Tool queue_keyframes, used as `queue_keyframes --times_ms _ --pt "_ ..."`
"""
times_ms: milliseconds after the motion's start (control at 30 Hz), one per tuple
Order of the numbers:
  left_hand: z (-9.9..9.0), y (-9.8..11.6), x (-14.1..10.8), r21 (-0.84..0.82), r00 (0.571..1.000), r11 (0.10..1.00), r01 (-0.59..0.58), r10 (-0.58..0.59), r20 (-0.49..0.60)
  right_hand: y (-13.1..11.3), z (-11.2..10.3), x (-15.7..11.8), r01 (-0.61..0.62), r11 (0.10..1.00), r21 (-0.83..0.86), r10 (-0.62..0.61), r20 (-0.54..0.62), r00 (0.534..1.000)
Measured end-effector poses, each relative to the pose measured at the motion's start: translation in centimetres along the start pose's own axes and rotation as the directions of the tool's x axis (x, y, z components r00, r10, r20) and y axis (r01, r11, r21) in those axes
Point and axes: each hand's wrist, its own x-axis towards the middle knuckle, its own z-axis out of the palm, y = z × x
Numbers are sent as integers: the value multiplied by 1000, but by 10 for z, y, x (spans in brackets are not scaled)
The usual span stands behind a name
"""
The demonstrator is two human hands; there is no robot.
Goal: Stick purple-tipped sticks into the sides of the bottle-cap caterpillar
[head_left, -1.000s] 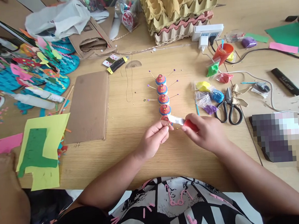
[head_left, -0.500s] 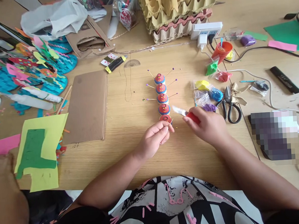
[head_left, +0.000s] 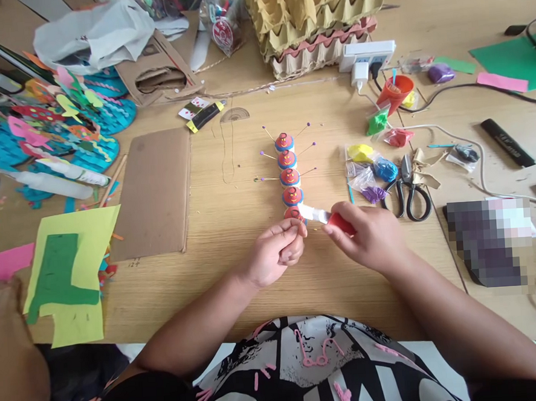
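My left hand (head_left: 275,252) is closed in a pinch on a thin toothpick-like stick, of which only a bit shows at the fingertips. In my right hand (head_left: 372,236) is a craft knife (head_left: 317,214) with a red handle. Its pale, broad blade points left and reaches the left fingertips. Beyond the hands stands a row of several red-topped figures (head_left: 290,177) with blue rims and small faces. Purple-tipped sticks (head_left: 309,171) jut out on both sides of the farther ones. The nearest figure (head_left: 293,214) is partly hidden behind the left fingers and the blade.
Scissors (head_left: 408,192) and bagged clay (head_left: 360,152) lie to the right, near an orange cup (head_left: 395,90) and a power strip (head_left: 368,55). Egg trays (head_left: 316,28) are stacked at the back. On the left are a cardboard sheet (head_left: 154,195), glue bottles (head_left: 53,183) and coloured paper (head_left: 106,234).
My right hand has brought the knife blade left and down to the left fingertips. The stick's tip, which stuck out above those fingers, is now mostly covered. The row of figures stays put.
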Motion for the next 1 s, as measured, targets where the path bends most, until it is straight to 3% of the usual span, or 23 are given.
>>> queue_keyframes --times_ms 67,233,367,533,700,833,933,1000 --pt "-1 1 -1 -33 999 999 22 -21 34 -1 1 0 52 999 13 -53 25 998" --pt "-4 2 -2 -78 997 996 44 -39 66 1 0 1 -102 994 -31 101 -26 995" --pt "-6 5 -2 -164 991 981 104 -87 104 -2 -1 0 53 996 73 -55 20 998" --pt "-9 8 -2 -256 977 954 158 -114 178 -2 0 0 -33 998 48 34 -17 999" --pt "-10 8 -3 -293 966 934 206 -147 211 -3 0 0 58 992 113 -61 27 998" --pt "-10 7 -3 -303 960 929 214 -141 244 -4 -2 1 -78 990 122 77 11 997" --pt "-10 8 -1 -285 957 932 225 -156 245 -4 -4 1 6 981 192 -18 64 998" --pt "-10 8 -1 -257 961 942 217 -160 225 -4 -4 1 1 983 182 -17 85 996"
